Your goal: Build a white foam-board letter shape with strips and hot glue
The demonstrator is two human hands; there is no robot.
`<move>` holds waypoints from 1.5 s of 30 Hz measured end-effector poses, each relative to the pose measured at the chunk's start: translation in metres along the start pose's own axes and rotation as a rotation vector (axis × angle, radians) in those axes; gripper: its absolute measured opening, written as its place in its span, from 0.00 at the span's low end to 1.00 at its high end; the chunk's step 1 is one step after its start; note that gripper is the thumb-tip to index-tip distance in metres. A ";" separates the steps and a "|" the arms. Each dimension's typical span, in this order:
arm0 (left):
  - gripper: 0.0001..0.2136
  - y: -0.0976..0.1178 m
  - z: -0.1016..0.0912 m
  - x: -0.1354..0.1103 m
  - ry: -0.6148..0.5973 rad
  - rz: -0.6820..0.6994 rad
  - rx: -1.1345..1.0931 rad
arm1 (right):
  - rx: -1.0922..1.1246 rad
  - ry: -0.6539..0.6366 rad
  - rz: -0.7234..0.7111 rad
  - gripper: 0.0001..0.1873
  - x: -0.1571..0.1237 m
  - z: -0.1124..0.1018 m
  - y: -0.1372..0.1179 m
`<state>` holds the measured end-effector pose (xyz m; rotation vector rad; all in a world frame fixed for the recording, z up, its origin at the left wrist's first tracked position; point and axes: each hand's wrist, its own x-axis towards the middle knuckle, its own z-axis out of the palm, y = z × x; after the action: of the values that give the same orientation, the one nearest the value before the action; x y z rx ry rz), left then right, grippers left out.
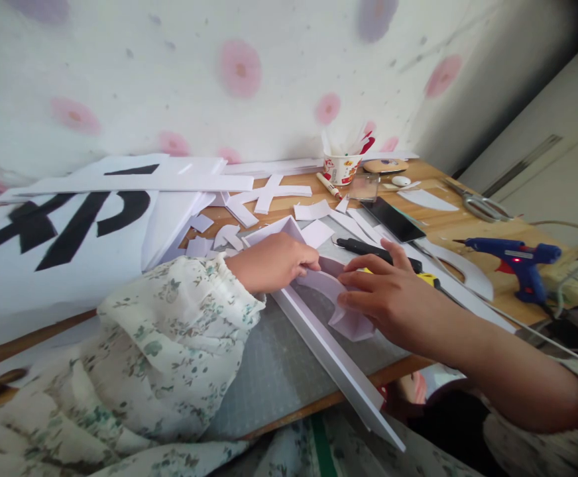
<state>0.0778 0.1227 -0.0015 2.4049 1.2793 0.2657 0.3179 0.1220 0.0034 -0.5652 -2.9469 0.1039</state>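
White board makes up the piece (336, 354), which lies on the grey mat (264, 361) at the desk (441, 222) front, its long stem jutting past the edge, probably so the curve (351, 326) sits within reach. My left hand (282, 262) is closed, pinching the curve near the stem, likely to keep them together. My right hand (381, 285) is loosely bent, fingertips against the curve, perhaps steadying it; whether it grips, I cannot tell. The glue gun (525, 255) sits well apart, presumably keeping its tip off my hands.
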 end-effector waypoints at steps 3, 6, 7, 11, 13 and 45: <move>0.12 0.001 -0.001 0.000 -0.006 0.003 0.003 | 0.008 -0.007 0.002 0.14 0.000 0.000 0.000; 0.12 0.001 -0.001 0.000 0.001 -0.001 0.006 | 0.013 -0.009 0.002 0.14 0.000 0.000 0.000; 0.12 0.002 -0.001 0.000 0.004 -0.001 0.008 | 0.010 -0.006 0.001 0.14 0.000 0.000 0.000; 0.11 0.003 -0.002 0.000 0.004 0.002 0.011 | -0.007 0.013 -0.005 0.14 -0.001 0.001 0.000; 0.11 0.003 -0.002 0.000 0.000 -0.009 0.000 | -0.008 0.017 -0.012 0.13 -0.001 0.002 0.001; 0.09 -0.001 0.002 0.002 0.028 -0.007 -0.003 | -0.020 -0.008 -0.044 0.16 -0.002 0.000 0.005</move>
<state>0.0790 0.1242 -0.0036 2.4016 1.2981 0.3007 0.3214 0.1255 0.0026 -0.5031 -2.9692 0.0716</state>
